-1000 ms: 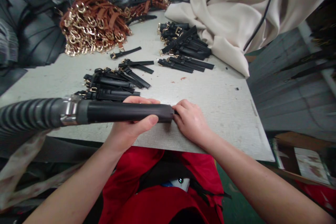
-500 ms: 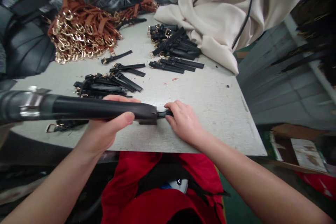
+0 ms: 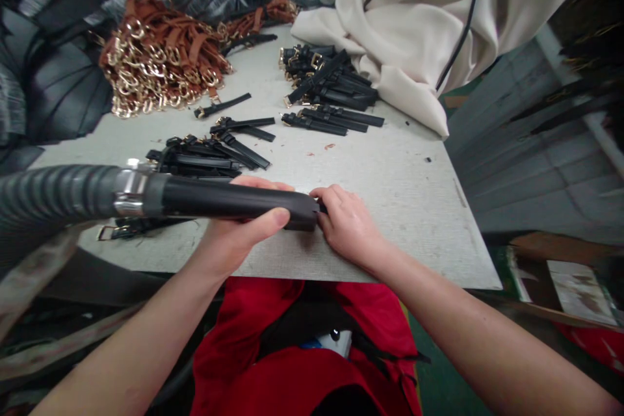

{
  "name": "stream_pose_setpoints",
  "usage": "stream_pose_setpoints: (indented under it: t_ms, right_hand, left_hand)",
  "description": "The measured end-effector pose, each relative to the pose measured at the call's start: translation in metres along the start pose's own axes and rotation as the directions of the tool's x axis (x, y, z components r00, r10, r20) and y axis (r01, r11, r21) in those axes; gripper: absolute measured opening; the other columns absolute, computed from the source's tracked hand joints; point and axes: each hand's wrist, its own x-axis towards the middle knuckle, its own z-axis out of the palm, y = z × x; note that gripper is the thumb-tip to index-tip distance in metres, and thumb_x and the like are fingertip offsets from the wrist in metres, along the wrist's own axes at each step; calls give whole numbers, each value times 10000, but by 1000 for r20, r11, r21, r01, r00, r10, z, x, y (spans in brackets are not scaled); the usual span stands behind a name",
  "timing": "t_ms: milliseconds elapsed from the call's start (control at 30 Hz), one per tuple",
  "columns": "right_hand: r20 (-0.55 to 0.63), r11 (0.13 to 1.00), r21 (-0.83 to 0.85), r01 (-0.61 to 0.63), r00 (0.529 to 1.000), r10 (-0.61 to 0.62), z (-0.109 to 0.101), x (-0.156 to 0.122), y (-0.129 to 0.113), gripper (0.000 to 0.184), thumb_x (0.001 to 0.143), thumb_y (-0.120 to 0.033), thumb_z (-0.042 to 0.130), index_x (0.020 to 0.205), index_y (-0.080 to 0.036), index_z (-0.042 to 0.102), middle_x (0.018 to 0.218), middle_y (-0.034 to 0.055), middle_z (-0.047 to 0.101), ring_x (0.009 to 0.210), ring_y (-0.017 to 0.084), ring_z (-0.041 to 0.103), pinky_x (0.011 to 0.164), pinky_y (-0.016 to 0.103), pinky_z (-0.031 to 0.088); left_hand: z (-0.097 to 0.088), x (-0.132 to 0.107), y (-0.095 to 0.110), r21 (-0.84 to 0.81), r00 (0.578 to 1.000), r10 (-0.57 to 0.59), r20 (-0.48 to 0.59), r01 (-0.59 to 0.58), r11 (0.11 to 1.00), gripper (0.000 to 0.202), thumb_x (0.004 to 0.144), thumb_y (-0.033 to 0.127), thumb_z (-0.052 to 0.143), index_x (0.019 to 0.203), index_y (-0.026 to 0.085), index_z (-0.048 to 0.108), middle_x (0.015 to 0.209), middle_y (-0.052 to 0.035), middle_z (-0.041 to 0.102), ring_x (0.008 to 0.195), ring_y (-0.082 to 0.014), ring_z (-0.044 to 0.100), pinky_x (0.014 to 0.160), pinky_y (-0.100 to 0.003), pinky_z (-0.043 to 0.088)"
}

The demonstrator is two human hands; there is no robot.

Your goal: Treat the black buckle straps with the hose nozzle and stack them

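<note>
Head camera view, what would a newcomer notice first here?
The black tube on a ribbed hose dominates the near edge of the table; the left hand grips it and the right hand meets its open end. At the far left lies a heap of brown straps with gold buckles, and black straps lie in piles beside a cream cloth.
</note>
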Motion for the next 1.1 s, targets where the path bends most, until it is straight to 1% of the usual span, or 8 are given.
stream_pose_setpoints:
  t_ms: [67, 233, 400, 567, 767, 833, 967, 1100]
  right_hand:
    - [3, 1000, 0, -6, 1000, 6, 0, 0, 0, 296, 878, -141, 477, 1158, -156, 571, 1066, 137, 642, 947, 263, 590, 792, 388, 424]
    - [19, 1000, -17, -17, 1000, 17, 0, 1, -1, 316, 875, -151, 505, 1185, -140, 565, 1070, 139, 636, 960, 275, 593, 798, 397, 420]
    - [17, 1000, -28, -14, 1000, 15, 0, 0, -1, 299, 882, -144, 485, 1168, -157, 570, 1074, 137, 639, 958, 268, 591, 793, 389, 421]
    - [26, 999, -33, -8, 1000, 9, 0, 1, -1, 310, 881, -154, 492, 1181, -155, 568, 1070, 136, 635, 949, 267, 591, 798, 397, 423]
    - [10, 1000, -18, 16, 1000, -16, 0, -1, 1, 302, 884, -150, 471, 1166, -159, 578, 1058, 135, 636, 941, 257, 586, 790, 389, 424]
    - [21, 1000, -30, 8, 1000, -7, -1, 0, 0, 300, 889, -159, 477, 1166, -157, 590, 1057, 132, 633, 940, 255, 583, 785, 384, 419]
    - [42, 999, -36, 29, 999, -28, -1, 0, -1, 274, 900, -156, 463, 1089, -200, 657, 1022, 102, 628, 892, 228, 578, 753, 359, 403]
    - [8, 997, -37, 62, 998, -61, 1, -1, 1, 286, 911, -160, 445, 1056, -219, 685, 1015, 89, 626, 875, 212, 570, 739, 349, 392]
  left_hand:
    - [-1, 0, 0, -2, 999, -34, 19, 34, 999, 282, 601, 269, 839, 822, 225, 669, 884, -45, 737, 802, -226, 674, 747, -364, 546]
    - [-5, -1, 2, 0, 992, -2, -130, 2, 1000, 304, 582, 273, 847, 824, 224, 670, 849, -28, 737, 776, -211, 669, 700, -335, 541]
    - [-4, -2, -3, -2, 999, -38, 5, 38, 999, 274, 614, 259, 835, 834, 226, 675, 894, -35, 736, 805, -216, 666, 730, -342, 534]
    - [-11, -4, 2, -54, 988, -49, -146, 42, 998, 275, 600, 248, 842, 827, 228, 688, 861, -33, 753, 630, -152, 600, 549, -272, 455]
    - [-2, -3, -4, -90, 996, -82, -27, 80, 993, 298, 575, 286, 850, 805, 219, 673, 863, -35, 735, 741, -194, 635, 674, -332, 498]
    - [-17, -5, -1, -77, 987, -114, -111, 106, 991, 314, 562, 309, 851, 808, 209, 682, 845, -45, 738, 738, -199, 634, 620, -309, 480]
    - [-48, -21, 12, -13, 959, -23, -281, 20, 1000, 243, 589, 229, 819, 794, 208, 689, 835, -45, 748, 637, -159, 576, 498, -262, 392]
    - [-38, -32, 11, -32, 956, 1, -294, -11, 999, 267, 570, 254, 831, 791, 218, 685, 868, -45, 746, 688, -175, 599, 528, -263, 420]
